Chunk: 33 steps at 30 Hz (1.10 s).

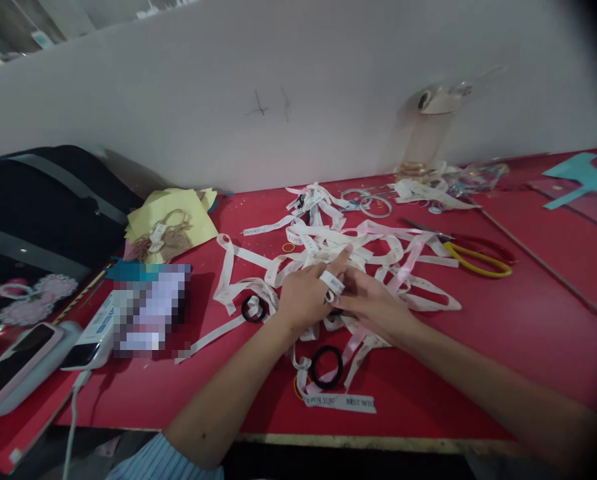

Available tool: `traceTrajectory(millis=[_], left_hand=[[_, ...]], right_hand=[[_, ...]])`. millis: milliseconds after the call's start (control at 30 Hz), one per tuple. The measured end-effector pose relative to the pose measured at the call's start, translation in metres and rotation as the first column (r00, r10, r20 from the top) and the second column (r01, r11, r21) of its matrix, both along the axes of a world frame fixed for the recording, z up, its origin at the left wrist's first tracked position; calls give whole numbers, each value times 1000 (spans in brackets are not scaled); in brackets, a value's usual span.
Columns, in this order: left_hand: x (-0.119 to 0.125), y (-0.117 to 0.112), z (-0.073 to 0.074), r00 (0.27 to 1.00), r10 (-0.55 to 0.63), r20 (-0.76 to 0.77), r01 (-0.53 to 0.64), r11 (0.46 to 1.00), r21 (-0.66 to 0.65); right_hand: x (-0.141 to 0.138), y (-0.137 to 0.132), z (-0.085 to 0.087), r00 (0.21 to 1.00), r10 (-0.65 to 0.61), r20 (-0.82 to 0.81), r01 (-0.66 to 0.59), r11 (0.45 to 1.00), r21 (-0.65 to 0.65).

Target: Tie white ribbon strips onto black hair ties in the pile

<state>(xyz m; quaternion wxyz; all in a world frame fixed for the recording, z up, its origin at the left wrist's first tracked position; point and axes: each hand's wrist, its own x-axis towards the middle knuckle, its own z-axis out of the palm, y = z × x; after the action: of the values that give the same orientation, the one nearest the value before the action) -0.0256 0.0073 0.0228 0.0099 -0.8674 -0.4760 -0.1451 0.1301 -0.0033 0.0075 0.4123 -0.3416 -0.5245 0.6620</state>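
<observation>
My left hand [306, 293] rests in a tangle of white and pale pink printed ribbons [378, 250] on the red table [503, 333]. One white ribbon piece [332, 283] is looped round its index finger. My right hand [373, 300] lies against the left one, its fingers pinching that ribbon loop. A black hair tie [327, 367] lies just in front of the hands. Another black hair tie [253, 309] sits to the left, partly wrapped in ribbon.
Yellow-handled scissors [471, 257] lie right of the ribbons. Yellow paper with twine [171, 223], a dark bag [43, 220] and a phone [16, 367] are at the left. Metal rings [376, 203] and a teal paper shape [581, 177] lie toward the white wall.
</observation>
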Motion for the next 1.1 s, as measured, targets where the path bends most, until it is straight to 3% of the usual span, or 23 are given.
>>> traceTrajectory(millis=[133, 233, 300, 367, 500, 600, 700, 833, 900, 1000, 1100], left_hand=[[-2, 0, 0, 1000, 14, 22, -14, 999, -29], [-2, 0, 2, 999, 52, 5, -52, 998, -39], [-1, 0, 3, 997, 79, -15, -80, 996, -40], [0, -1, 3, 995, 92, -34, -94, 995, -44], [2, -1, 3, 992, 106, -66, -111, 992, -66], [2, 0, 2, 989, 128, -76, -134, 988, -78], [1, 1, 2, 992, 115, -45, -118, 990, -73], [2, 0, 2, 997, 63, 51, -58, 994, -95], [3, 0, 2, 995, 70, 76, -60, 989, -135], [2, 1, 1, 995, 92, 50, -81, 979, -190], [1, 1, 1, 995, 102, -5, -101, 976, -195]], right_hand=[[-2, -1, 2, 997, -33, 67, 28, 996, 84], [-5, -4, 0, 980, -157, 118, 121, 956, 267], [-5, -6, 0, 942, -307, 139, 218, 871, 441], [-4, -7, 3, 886, -433, 165, 247, 742, 623], [3, -4, 12, 810, -512, 285, 19, 510, 860], [6, -1, 15, 794, -524, 309, -68, 429, 901], [7, -1, 13, 832, -483, 272, -27, 454, 890], [8, -1, 8, 903, -404, 148, 158, 632, 759], [8, -1, 8, 913, -372, 164, 158, 696, 700], [8, -1, 9, 892, -363, 270, 87, 722, 686], [7, 0, 12, 876, -356, 326, 16, 697, 717]])
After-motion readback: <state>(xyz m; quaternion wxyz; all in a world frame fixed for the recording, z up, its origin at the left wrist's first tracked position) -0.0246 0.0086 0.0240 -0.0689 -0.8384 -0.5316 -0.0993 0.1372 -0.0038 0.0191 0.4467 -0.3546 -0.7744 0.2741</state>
